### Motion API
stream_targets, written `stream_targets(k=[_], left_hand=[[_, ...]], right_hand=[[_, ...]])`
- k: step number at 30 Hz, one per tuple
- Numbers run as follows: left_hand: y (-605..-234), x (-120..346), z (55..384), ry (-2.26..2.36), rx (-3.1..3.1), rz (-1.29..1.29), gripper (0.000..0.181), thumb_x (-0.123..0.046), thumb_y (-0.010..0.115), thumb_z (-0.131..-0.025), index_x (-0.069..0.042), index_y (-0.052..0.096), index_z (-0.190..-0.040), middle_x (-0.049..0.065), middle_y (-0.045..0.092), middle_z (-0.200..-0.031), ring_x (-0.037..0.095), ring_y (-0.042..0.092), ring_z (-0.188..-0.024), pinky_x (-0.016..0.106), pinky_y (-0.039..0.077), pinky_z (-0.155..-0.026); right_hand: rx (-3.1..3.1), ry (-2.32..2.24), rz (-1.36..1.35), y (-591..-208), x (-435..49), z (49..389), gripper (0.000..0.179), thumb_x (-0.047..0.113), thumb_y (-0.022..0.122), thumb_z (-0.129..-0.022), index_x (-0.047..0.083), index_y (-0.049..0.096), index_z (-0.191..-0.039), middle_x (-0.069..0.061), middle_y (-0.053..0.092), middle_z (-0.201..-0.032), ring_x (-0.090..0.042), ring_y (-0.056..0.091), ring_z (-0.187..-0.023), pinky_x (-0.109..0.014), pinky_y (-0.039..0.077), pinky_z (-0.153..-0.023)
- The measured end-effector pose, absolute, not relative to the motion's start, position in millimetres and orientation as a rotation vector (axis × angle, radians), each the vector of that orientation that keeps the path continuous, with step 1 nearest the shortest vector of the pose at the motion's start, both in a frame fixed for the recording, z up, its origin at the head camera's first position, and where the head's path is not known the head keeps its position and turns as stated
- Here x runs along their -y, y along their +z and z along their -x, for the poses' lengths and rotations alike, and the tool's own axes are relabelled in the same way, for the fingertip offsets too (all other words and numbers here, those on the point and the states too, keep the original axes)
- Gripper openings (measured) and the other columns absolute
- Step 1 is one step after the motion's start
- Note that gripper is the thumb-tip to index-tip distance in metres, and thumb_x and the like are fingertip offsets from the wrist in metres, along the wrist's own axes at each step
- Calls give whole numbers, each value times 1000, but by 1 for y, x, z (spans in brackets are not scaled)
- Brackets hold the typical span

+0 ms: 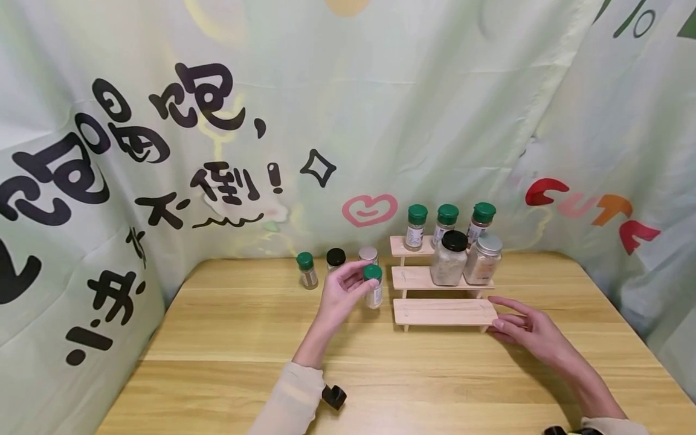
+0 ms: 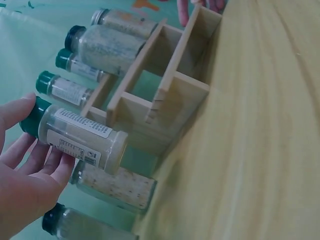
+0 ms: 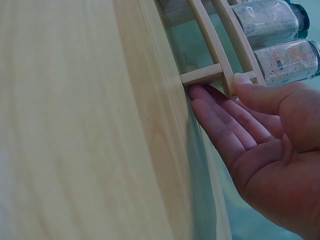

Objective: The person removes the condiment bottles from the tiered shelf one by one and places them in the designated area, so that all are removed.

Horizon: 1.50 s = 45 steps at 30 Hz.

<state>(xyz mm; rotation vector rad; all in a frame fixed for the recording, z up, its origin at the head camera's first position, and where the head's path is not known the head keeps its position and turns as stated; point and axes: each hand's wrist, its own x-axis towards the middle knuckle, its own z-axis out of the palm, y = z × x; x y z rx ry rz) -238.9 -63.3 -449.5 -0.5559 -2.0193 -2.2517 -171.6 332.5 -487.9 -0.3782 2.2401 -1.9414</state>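
My left hand point(image 1: 339, 293) holds a small clear spice jar point(image 1: 374, 296) by its green lid, with thumb and fingers around it. In the left wrist view this labelled jar point(image 2: 77, 137) is tilted and holds pale powder. A three-tier wooden rack point(image 1: 443, 312) stands to its right, its lowest shelf bare. My right hand point(image 1: 535, 335) holds the right end of that lowest shelf, thumb on one side and fingers on the other. In the right wrist view the fingers point(image 3: 225, 122) reach below the shelf's end.
Three green-lidded jars point(image 1: 415, 232) line the top shelf. A black-lidded jar point(image 1: 448, 266) and a silver-lidded jar point(image 1: 484, 263) occupy the middle one. Left of the rack stand a green-lidded jar point(image 1: 309, 276), a black-lidded jar point(image 1: 336, 258) and a pale-lidded jar point(image 1: 368, 254). A printed curtain point(image 1: 304, 90) hangs behind.
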Motion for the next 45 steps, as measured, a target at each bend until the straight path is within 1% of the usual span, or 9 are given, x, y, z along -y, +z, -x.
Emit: stream_targets(k=[5, 9, 13, 18, 25, 35, 38, 40, 45], left_hand=[[-456, 63, 241, -2284, 2016, 515, 41, 8, 75, -88, 10, 64, -128, 23, 67, -125, 32, 66, -114, 32, 55, -100], [-461, 63, 243, -2284, 2017, 518, 40, 8, 74, -89, 11, 63, -127, 25, 66, -126, 35, 66, -114, 30, 56, -98], [-468, 63, 244, -2288, 2033, 499, 38, 8, 73, -90, 11, 63, -127, 25, 66, -127, 34, 66, -114, 28, 56, -97], [-478, 64, 245, -2310, 2048, 453, 39, 7, 74, -90, 8, 64, -128, 23, 65, -129, 35, 65, -116, 28, 55, -98], [-485, 64, 246, -2357, 2047, 433, 40, 6, 74, -90, 7, 64, -129, 22, 64, -134, 35, 64, -118, 28, 55, -99], [-486, 65, 248, -2374, 2031, 433, 42, 6, 73, -90, 8, 62, -131, 24, 63, -134, 34, 64, -118, 28, 55, -99], [-487, 65, 248, -2372, 2037, 421, 42, 7, 73, -90, 7, 62, -131, 23, 64, -133, 33, 64, -117, 28, 54, -99], [-487, 65, 248, -2366, 2045, 413, 42, 6, 74, -90, 7, 63, -131, 22, 64, -133, 34, 64, -118, 28, 54, -99], [-486, 66, 248, -2356, 2061, 416, 43, 5, 75, -90, 6, 63, -131, 22, 64, -133, 34, 64, -119, 29, 54, -101]], right_hand=[[-2249, -1941, 367, -487, -333, 172, 49, -1, 57, -103, -4, 44, -151, -2, 75, -113, -18, 74, -100, -31, 61, -84], [-2243, -1954, 380, -486, -334, 171, 48, -2, 56, -103, -4, 44, -150, 0, 75, -113, -18, 74, -100, -32, 61, -84], [-2237, -1952, 385, -486, -336, 171, 48, -3, 56, -103, -1, 46, -150, 1, 75, -113, -17, 74, -100, -31, 61, -84], [-2249, -1938, 398, -486, -336, 171, 47, -3, 56, -103, 1, 47, -150, 2, 75, -113, -18, 74, -100, -31, 61, -83], [-2243, -1941, 407, -486, -336, 170, 47, -3, 56, -103, 3, 49, -149, 2, 75, -113, -17, 74, -99, -30, 61, -83], [-2287, -1910, 359, -487, -334, 173, 48, -2, 56, -103, -2, 45, -150, -5, 75, -114, -16, 74, -99, -31, 61, -84], [-2285, -1908, 351, -488, -333, 174, 49, -1, 57, -103, -2, 45, -151, -5, 74, -114, -16, 74, -100, -31, 61, -84], [-2289, -1903, 341, -488, -333, 174, 49, -1, 57, -103, -3, 44, -151, -7, 74, -115, -16, 74, -100, -31, 61, -84], [-2278, -1914, 354, -488, -332, 173, 49, -1, 57, -103, -3, 44, -151, -7, 74, -115, -17, 74, -100, -32, 61, -84]])
